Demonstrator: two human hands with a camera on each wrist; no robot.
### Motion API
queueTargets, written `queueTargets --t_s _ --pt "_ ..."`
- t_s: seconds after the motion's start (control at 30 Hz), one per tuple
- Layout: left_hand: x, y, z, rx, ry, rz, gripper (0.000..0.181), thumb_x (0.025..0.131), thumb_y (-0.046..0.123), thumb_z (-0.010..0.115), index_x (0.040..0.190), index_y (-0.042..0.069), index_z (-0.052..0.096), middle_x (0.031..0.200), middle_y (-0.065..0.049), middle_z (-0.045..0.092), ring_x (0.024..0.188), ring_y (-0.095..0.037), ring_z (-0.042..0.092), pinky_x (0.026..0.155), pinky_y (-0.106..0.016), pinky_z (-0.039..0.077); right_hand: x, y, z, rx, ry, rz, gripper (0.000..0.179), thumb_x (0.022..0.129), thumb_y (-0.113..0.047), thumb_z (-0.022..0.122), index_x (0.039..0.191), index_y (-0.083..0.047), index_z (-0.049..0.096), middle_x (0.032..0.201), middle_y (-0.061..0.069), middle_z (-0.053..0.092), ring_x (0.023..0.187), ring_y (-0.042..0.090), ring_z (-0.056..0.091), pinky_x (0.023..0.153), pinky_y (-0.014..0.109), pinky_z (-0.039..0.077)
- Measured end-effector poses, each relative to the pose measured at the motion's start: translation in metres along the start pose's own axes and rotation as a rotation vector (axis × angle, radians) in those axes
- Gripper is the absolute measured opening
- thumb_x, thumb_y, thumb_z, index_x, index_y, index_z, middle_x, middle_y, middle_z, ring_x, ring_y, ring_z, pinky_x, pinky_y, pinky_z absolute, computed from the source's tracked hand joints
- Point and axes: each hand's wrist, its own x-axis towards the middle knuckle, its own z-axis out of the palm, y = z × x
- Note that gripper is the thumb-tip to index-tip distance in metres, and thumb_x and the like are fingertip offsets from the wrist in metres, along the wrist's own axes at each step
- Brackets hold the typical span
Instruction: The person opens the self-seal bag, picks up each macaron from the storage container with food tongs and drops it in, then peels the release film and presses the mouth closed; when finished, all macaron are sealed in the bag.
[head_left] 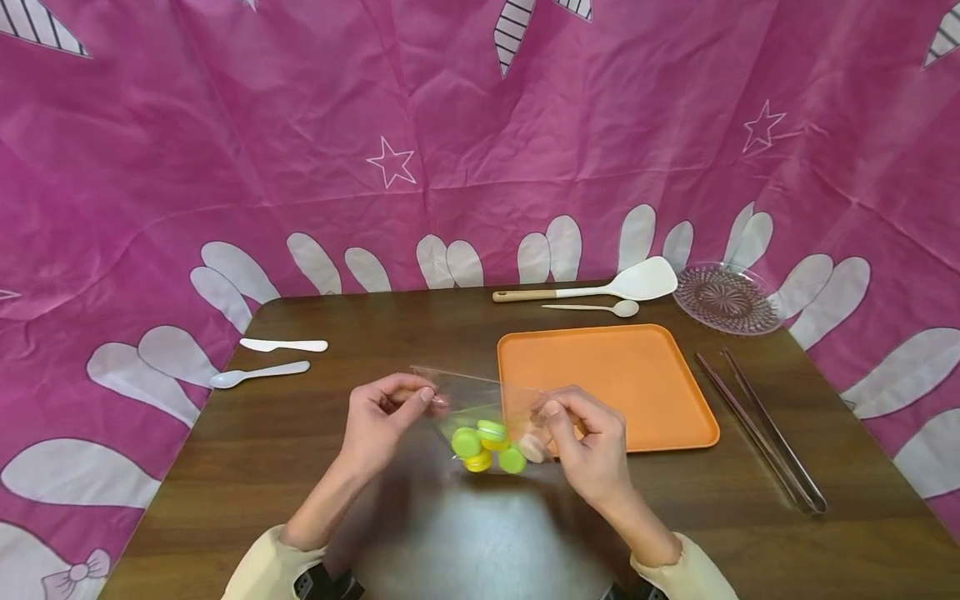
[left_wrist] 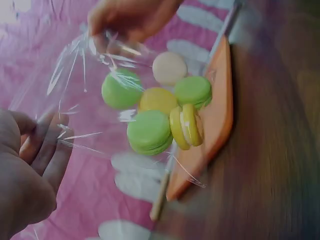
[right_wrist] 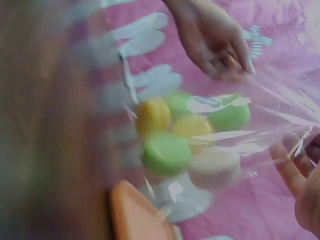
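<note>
Between the two hands hangs a clear plastic bag (head_left: 472, 392) above the near part of the table. Green macarons (left_wrist: 149, 131), yellow macarons (left_wrist: 186, 126) and one cream macaron (left_wrist: 169, 68) lie together in its lower part. My left hand (head_left: 382, 421) pinches the bag's upper left corner between thumb and fingers. At the other upper corner, my right hand (head_left: 592, 442) pinches the film in the same way. The right wrist view is blurred, but the stretched film shows between both hands.
An orange tray (head_left: 607, 383) lies behind the right hand, with metal tongs (head_left: 772, 442) to its right. Beyond it are a white spatula (head_left: 641, 279), a small spoon (head_left: 624, 308) and a clear plate (head_left: 727, 297). A white knife (head_left: 285, 345) and white spoon (head_left: 258, 374) lie at left.
</note>
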Motion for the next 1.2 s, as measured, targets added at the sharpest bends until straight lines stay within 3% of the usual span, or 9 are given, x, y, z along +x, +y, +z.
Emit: queueTargets --t_s 0.17,0.27,0.47,0.67,0.87,1.0,1.2 --pt "-0.005 0.014 0.019 -0.036 0.04 0.177 0.013 0.088 -0.018 0.062 0.099 -0.012 0.067 0.088 -0.022 0.073 0.081 -0.02 0.075 0.073 -0.031 0.059 0.012 -0.001 -0.021 -0.045 -0.046 -0.029 0.011 0.095 0.002 0.063 0.088 -0.002 0.071 0.084 0.012 0.071 0.075 0.023 0.069 0.076 0.022 0.056" --pt "-0.005 0.016 0.025 -0.049 0.048 0.209 0.013 0.087 -0.019 0.063 0.097 -0.012 0.068 0.088 -0.02 0.074 0.081 -0.02 0.075 0.072 -0.03 0.059 0.015 -0.001 -0.028 -0.06 -0.06 -0.033 0.015 0.09 0.01 0.062 0.088 -0.001 0.071 0.086 0.013 0.072 0.077 0.024 0.069 0.081 0.024 0.056" --pt "-0.003 0.016 0.031 -0.048 0.032 0.158 0.008 0.091 -0.012 0.064 0.097 -0.012 0.067 0.09 -0.02 0.074 0.083 -0.027 0.074 0.076 -0.039 0.058 0.019 -0.003 -0.037 -0.046 -0.058 -0.004 0.021 0.086 0.016 0.059 0.085 -0.001 0.07 0.086 0.013 0.072 0.08 0.024 0.07 0.082 0.024 0.056" --pt "-0.006 0.017 0.041 -0.061 0.075 0.117 0.007 0.09 -0.014 0.063 0.095 -0.012 0.067 0.085 -0.02 0.074 0.076 -0.02 0.074 0.07 -0.03 0.059 0.014 -0.009 -0.044 0.043 -0.082 0.171 0.023 0.092 0.018 0.053 0.086 0.002 0.069 0.085 0.016 0.071 0.067 0.02 0.067 0.064 0.026 0.058" --pt "-0.015 0.017 0.059 -0.14 0.12 -0.06 0.008 0.091 -0.011 0.063 0.091 -0.019 0.062 0.078 -0.016 0.073 0.066 -0.021 0.073 0.067 -0.041 0.06 0.005 -0.015 -0.052 0.036 -0.068 0.321 0.025 0.095 0.014 0.053 0.08 0.001 0.068 0.072 0.012 0.07 0.06 0.016 0.066 0.058 0.025 0.057" --pt "-0.024 0.017 0.067 -0.183 0.163 -0.174 0.015 0.093 -0.007 0.063 0.092 -0.022 0.061 0.076 -0.01 0.074 0.065 -0.02 0.073 0.069 -0.042 0.06 -0.004 -0.02 -0.055 0.049 -0.05 0.352 0.03 0.095 0.014 0.052 0.075 -0.001 0.067 0.067 0.01 0.069 0.057 0.015 0.065 0.057 0.024 0.056" --pt "-0.039 0.013 0.073 -0.236 0.146 -0.213 0.021 0.094 -0.004 0.061 0.092 -0.025 0.058 0.075 -0.009 0.074 0.065 -0.02 0.072 0.069 -0.039 0.06 -0.016 -0.021 -0.059 0.107 -0.046 0.349 0.033 0.094 0.017 0.048 0.069 -0.001 0.06 0.069 0.012 0.069 0.063 0.016 0.067 0.061 0.024 0.057"
